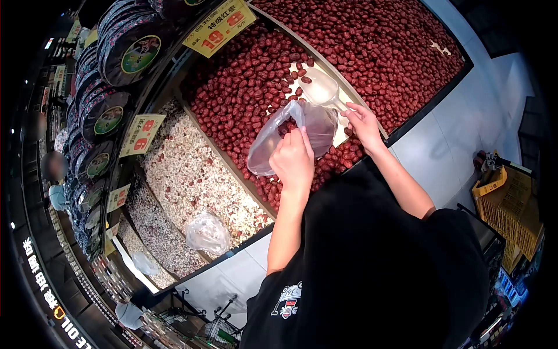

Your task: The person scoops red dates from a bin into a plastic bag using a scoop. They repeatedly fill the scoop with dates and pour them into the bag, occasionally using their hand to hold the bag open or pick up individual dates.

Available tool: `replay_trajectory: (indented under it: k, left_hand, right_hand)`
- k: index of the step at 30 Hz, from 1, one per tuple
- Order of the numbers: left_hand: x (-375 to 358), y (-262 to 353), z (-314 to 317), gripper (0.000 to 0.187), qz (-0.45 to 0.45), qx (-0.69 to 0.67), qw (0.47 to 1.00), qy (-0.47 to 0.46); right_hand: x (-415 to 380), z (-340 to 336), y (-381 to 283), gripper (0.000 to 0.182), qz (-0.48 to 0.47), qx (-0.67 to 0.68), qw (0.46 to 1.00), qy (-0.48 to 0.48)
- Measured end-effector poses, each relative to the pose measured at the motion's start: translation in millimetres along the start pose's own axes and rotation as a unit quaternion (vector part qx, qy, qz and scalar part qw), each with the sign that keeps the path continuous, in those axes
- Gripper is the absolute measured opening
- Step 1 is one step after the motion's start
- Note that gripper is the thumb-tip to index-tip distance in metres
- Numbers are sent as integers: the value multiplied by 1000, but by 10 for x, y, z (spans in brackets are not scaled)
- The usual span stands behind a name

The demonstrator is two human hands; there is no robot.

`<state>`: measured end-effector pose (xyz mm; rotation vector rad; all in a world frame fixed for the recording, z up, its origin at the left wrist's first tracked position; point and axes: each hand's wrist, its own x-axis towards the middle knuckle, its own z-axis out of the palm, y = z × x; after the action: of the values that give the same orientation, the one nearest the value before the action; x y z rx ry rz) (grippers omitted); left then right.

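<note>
My left hand [293, 156] is closed on the rim of a clear plastic bag [321, 125], which has some dark red dates inside. The bag hangs over a bin of dried red dates [232, 87], its mouth facing the left. In my right hand [361, 121] is the handle of a clear scoop [319, 86]. The scoop's bowl lies low at the bin's right side, above a pale bare patch, with a few dates by its edge. Part of the bag's contents is hidden behind my left hand.
A second bin of red dates [372, 41] lies beyond a divider. Mixed grains [186, 157] fill a bin to the left, with a plastic bag [207, 233] on top. Yellow price signs [220, 26] and stacked round packages [131, 55] line the back. A yellow basket [508, 203] stands at right.
</note>
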<state>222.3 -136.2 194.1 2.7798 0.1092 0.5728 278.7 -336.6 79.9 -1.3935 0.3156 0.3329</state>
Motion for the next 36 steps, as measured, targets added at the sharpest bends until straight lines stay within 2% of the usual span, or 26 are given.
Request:
replay_trajectory:
  k: [4, 7, 8, 11, 12, 15, 17, 19, 21, 23, 25, 26, 29, 32, 33, 36]
  left_hand:
    - [-31, 93, -197, 21, -4, -77, 997, 13]
    - [-119, 238, -190, 19, 46, -175, 983, 16]
    - [-153, 289, -258, 15, 66, -153, 986, -18]
    - [-179, 361, -356, 12, 141, -156, 978, 15]
    - [-179, 342, -406, 11, 138, -146, 979, 30]
    - [-81, 65, -493, 16, 41, -156, 981, 110]
    - [31, -218, -572, 32, -74, -144, 982, 101]
    - [136, -511, -554, 47, -135, -72, 986, 64]
    - [124, -868, -420, 68, -203, -101, 974, -23]
    - [117, -1065, -340, 72, -265, -126, 952, -81]
    - [105, -1153, -330, 71, -277, -126, 943, -135]
    - [97, -1209, -291, 64, -286, -164, 932, -150]
    - [39, -1317, -170, 33, -295, -286, 893, -183]
    - [24, -1370, -66, 20, -274, -344, 884, -158]
    - [38, -1360, -49, 19, -274, -364, 882, -121]
    - [72, -1273, -33, 14, -265, -415, 870, -26]
  right_hand:
    - [-127, -116, 6, 42, 6, 40, 999, 8]
    - [-182, -234, 24, 42, -17, 37, 999, 1]
    - [-221, -249, -12, 41, -23, 31, 999, 2]
    - [-327, -308, -130, 41, -41, 25, 999, 4]
    - [-376, -319, -198, 40, -42, 21, 999, 4]
    - [-501, -360, -402, 39, -54, -3, 999, 5]
    - [-590, -405, -544, 41, -77, -33, 996, -5]
    - [-715, -403, -740, 41, -81, -43, 996, -17]
    - [-826, -400, -922, 40, -95, -50, 993, -42]
    - [-918, -393, -1080, 39, -107, -60, 990, -67]
    - [-1013, -392, -1198, 38, -113, -77, 986, -92]
    - [-1046, -411, -1237, 36, -115, -100, 983, -103]
    - [-1160, -370, -1344, 36, -142, -160, 968, -127]
    - [-1267, -297, -1496, 31, -162, -230, 947, -154]
    - [-1280, -287, -1523, 30, -178, -262, 934, -164]
    - [-1340, -235, -1593, 30, -286, -356, 873, -175]
